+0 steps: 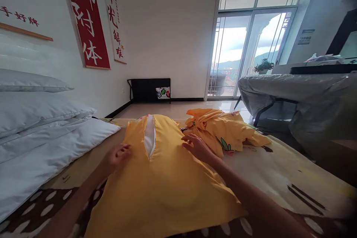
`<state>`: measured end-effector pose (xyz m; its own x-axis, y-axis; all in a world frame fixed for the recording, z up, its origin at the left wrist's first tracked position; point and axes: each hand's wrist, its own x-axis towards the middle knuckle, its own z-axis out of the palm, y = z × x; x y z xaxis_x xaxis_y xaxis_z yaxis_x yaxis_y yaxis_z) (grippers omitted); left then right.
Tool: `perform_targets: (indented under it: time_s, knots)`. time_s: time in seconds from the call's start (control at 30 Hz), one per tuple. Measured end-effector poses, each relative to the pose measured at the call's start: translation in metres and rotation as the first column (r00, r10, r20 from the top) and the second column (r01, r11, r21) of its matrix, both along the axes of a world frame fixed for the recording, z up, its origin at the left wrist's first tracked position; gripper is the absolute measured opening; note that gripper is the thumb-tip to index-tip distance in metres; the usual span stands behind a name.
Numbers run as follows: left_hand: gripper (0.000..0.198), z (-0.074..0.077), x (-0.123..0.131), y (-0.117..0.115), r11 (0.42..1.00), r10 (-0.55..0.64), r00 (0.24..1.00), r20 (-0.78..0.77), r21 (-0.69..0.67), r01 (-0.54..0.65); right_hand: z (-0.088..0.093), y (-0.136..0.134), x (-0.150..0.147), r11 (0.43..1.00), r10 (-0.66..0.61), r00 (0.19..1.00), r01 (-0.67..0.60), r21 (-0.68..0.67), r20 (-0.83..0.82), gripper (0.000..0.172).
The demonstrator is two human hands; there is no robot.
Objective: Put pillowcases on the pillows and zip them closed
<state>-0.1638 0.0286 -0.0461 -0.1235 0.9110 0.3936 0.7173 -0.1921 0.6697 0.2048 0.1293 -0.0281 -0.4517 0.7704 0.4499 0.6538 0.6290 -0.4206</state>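
A yellow pillowcase [178,186] lies lengthwise in front of me on the bed. Through a long slit in its far half shows a white pillow [150,137]; the rest of the pillow is hidden. At the left edge of the pillowcase is my left hand [119,154], its fingers loosely bent and slightly blurred, with nothing visible in them. My right hand [197,147] is over the right edge, fingers apart and reaching inward, holding nothing that I can see. Beyond it sits a crumpled heap of yellow printed cloth [223,128].
White pillows [41,115] are stacked along the left. Beneath everything is a cream and brown patterned bedsheet [279,171]. A plastic-covered table [290,85] stands at the right, by a glass door [231,55]. A black folded frame [147,89] leans against the far wall.
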Motion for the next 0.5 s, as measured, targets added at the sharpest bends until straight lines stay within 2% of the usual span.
perform_targets:
  time_s: [0.07, 0.2, 0.33, 0.5]
  knots:
    - [0.040, -0.001, 0.017, 0.005, 0.997, -0.074, 0.997, -0.026, -0.024, 0.073, 0.007, -0.007, -0.018, 0.993, 0.118, 0.993, -0.118, -0.021, 0.005, 0.019]
    - [0.027, -0.005, 0.034, 0.012, 0.992, -0.126, 0.990, -0.062, -0.020, 0.125, 0.011, -0.008, -0.041, 0.997, 0.046, 0.994, -0.040, -0.060, 0.103, 0.008]
    - [0.027, -0.004, 0.032, 0.014, 0.987, -0.163, 0.981, -0.106, -0.022, 0.162, 0.008, -0.005, -0.043, 0.998, 0.048, 0.989, -0.042, -0.051, 0.137, 0.010]
    - [0.029, -0.009, 0.031, 0.017, 0.988, -0.151, 0.982, -0.112, -0.025, 0.150, 0.003, -0.006, -0.042, 0.998, 0.031, 0.988, -0.022, -0.059, 0.153, 0.009]
